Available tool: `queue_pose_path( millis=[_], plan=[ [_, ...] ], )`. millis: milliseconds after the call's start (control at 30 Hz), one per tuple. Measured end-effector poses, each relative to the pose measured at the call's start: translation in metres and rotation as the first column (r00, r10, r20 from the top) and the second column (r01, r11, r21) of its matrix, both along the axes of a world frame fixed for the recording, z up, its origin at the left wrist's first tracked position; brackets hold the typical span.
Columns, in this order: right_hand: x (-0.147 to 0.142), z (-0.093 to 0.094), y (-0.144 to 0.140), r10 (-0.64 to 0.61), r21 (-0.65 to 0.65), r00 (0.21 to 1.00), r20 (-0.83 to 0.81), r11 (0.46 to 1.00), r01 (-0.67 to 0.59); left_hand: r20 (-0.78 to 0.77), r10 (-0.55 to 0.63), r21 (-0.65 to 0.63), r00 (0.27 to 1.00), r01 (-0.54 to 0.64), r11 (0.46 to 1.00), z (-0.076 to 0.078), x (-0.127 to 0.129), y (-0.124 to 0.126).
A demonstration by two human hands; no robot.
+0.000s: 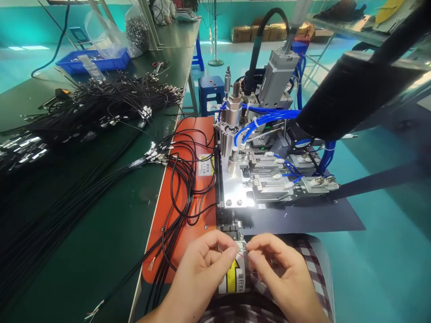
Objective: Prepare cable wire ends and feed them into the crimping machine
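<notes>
Your left hand (202, 264) and right hand (279, 269) are meeting at six o'clock, fingertips pressed together, pinching the thin wire strands (240, 254) between them, just above the arrow label (233, 278). The black cables (182, 188) are looping over the orange mat (188, 224) toward nine o'clock; the machine (262, 148) is standing at twelve.

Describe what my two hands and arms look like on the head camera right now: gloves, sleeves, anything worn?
Both hands are bare: no gloves, rings or watch show on the left hand or the right hand. The wrists and what shows of the forearms carry no sleeves. Checked fabric, dark and white, lies just beneath them at the frame's bottom.
</notes>
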State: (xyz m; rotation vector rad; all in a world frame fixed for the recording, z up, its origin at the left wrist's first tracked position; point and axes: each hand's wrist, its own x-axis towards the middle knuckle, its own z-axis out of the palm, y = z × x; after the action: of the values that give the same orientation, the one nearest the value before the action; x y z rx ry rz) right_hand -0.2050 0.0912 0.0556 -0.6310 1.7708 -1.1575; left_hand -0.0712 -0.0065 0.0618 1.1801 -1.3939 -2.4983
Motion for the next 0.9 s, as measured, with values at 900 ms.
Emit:
queue_pose_path(
  millis=[900],
  plan=[
    [-0.001, -0.005, 0.007, 0.175, -0.035, 0.984, 0.021, 0.984, -0.174, 0.062, -0.051, -0.030, 0.997, 0.053, 0.998, 0.004, -0.002, 0.001]
  ],
)
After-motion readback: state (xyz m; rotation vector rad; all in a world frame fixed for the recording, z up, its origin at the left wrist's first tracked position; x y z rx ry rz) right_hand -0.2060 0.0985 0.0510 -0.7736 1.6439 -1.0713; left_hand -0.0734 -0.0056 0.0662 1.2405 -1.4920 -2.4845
